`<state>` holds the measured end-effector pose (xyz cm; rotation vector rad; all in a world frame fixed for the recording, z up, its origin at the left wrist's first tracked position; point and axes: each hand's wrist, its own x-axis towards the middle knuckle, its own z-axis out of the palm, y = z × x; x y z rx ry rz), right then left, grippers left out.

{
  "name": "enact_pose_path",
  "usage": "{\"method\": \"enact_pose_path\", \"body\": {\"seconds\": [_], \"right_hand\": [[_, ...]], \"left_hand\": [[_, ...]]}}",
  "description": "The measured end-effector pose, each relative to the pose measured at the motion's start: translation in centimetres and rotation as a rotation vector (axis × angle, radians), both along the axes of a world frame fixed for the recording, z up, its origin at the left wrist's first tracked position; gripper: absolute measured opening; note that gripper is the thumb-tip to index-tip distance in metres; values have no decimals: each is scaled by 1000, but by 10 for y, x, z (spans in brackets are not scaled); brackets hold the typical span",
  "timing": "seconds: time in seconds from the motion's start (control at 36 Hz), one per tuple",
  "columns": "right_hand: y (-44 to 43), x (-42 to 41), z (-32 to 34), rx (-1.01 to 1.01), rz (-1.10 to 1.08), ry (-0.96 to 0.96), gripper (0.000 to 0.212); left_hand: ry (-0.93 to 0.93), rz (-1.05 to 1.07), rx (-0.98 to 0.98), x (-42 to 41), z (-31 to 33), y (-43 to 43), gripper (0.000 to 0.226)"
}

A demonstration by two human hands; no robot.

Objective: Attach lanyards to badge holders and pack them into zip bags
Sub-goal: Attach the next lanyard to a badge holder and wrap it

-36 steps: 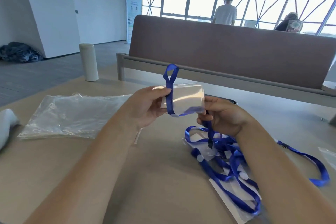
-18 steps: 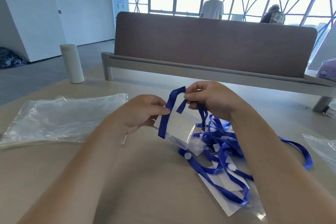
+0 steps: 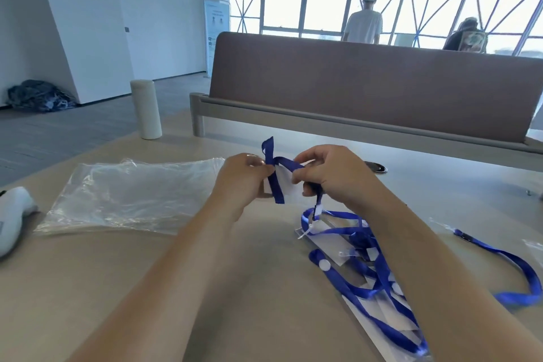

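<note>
My left hand (image 3: 239, 181) pinches a clear badge holder (image 3: 284, 185) together with the blue lanyard (image 3: 276, 185) wrapped across its front, held above the table. My right hand (image 3: 329, 173) pinches the same lanyard's strap just right of the holder; the strap's clip end hangs down from under that hand. A pile of several blue lanyards and clear badge holders (image 3: 364, 267) lies on the table below my right arm. A stack of clear zip bags (image 3: 123, 194) lies flat to the left.
A white cylinder (image 3: 146, 109) stands at the table's far left edge. A white device (image 3: 11, 214) lies at the left edge. A brown divider panel (image 3: 367, 82) runs along the back. Another lanyard in a bag (image 3: 499, 256) lies far right. Two people stand by the windows.
My right hand has brought the strap across the holder's front. Both hands with the holder sit higher and further from me than a second ago.
</note>
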<state>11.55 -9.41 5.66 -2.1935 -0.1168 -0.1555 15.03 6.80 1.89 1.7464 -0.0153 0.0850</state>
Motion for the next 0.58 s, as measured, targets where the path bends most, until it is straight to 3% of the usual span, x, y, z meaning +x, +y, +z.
{"method": "enact_pose_path", "body": {"seconds": [0.25, 0.44, 0.58], "right_hand": [[9, -5, -7, 155, 38, 104, 15], [10, -6, -9, 207, 67, 190, 12], [-2, -6, -13, 354, 127, 322, 13]], "left_hand": [[1, 116, -458, 5, 0, 6, 13], [40, 62, -758, 9, 0, 12, 6], [94, -86, -888, 7, 3, 11, 11]]}}
